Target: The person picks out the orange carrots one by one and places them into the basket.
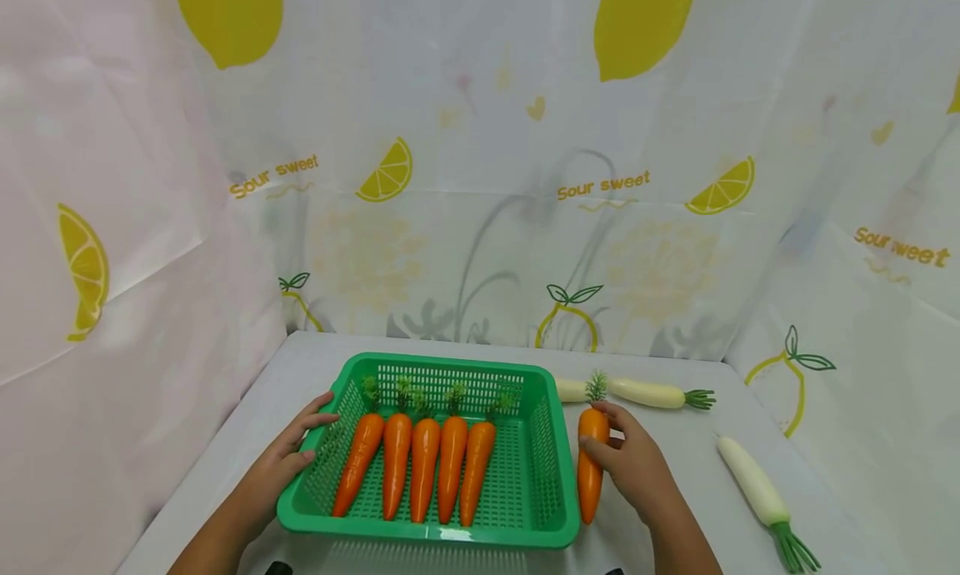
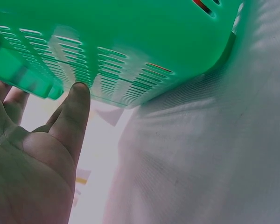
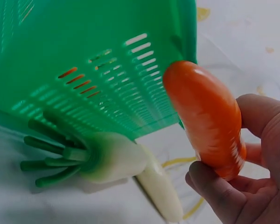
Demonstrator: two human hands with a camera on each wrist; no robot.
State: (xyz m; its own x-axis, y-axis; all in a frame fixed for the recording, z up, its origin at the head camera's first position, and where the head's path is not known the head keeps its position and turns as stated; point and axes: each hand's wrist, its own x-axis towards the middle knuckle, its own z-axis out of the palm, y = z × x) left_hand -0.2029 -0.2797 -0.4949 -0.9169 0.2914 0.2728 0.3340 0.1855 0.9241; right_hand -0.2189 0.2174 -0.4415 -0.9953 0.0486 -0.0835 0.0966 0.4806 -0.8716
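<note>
A green plastic basket [image 1: 557, 467] stands on the table with several orange carrots [image 1: 425, 471] lying side by side in it, leafy tops toward the back. My left hand [image 1: 273, 467] holds the basket's left rim; in the left wrist view one fingertip [image 2: 79, 93] presses the outer wall from below the rim. Beside the basket's right wall, my right hand [image 1: 633, 458] pinches another carrot [image 1: 590, 475] between thumb and fingers, its green tuft pointing to the back. The right wrist view shows this carrot [image 3: 205, 116] tilted close to the basket's outer wall.
One white radish [image 1: 648, 393] lies behind my right hand, and a second [image 1: 570, 390] is partly hidden by the basket. Farther right lies another white radish [image 1: 753, 479], leaves toward me. A lemon-print curtain [image 1: 480, 250] encloses the table [image 1: 300, 350] at the back and sides.
</note>
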